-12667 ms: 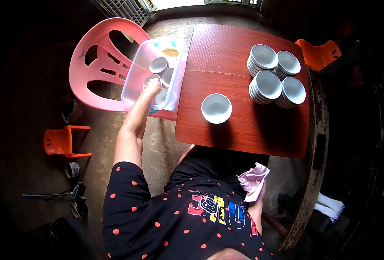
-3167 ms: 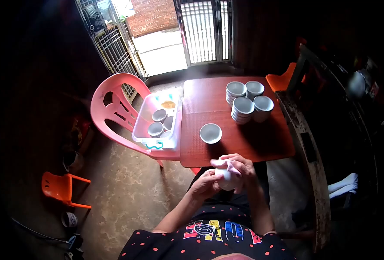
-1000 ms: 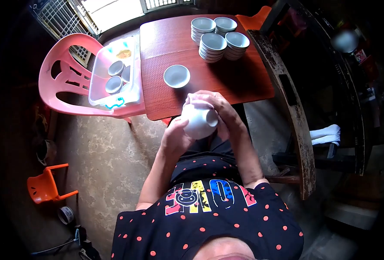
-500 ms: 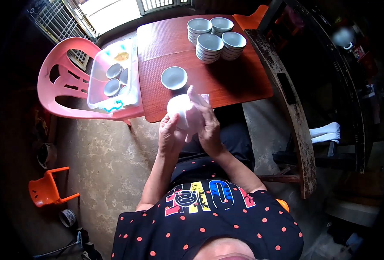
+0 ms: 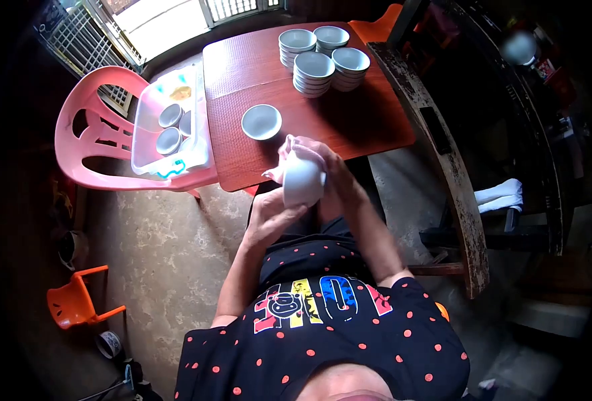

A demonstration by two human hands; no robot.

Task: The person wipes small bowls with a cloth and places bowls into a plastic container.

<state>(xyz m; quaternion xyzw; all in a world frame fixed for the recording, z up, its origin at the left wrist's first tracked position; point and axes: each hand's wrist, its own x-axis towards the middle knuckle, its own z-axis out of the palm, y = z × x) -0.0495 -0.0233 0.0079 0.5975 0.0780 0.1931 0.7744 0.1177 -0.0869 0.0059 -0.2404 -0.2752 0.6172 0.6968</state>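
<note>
Over my lap, just off the near edge of the table, a white bowl (image 5: 303, 182) is held tilted on its side between both hands. My left hand (image 5: 274, 215) is closed on the bowl's lower left part, thumb along its outside. My right hand (image 5: 333, 167) grips a pale pink cloth (image 5: 288, 159) at the bowl's far rim; part of the cloth hangs out to the left. The bowl's inside faces away from me. A single bowl (image 5: 261, 122) stands upright on the table beyond my hands.
Several stacks of bowls (image 5: 314, 67) stand at the far right of the red-brown table (image 5: 236, 73). On a pink chair (image 5: 69, 127) at left rests a clear plastic tub (image 5: 150, 164) holding several bowls. A worn wooden frame (image 5: 436, 147) borders the right side. An orange chair (image 5: 72, 301) is lower left.
The bowl in my hands has turned from being covered by the cloth to showing its bare outside. Both hands have shifted slightly, and the cloth now sits at the far rim.
</note>
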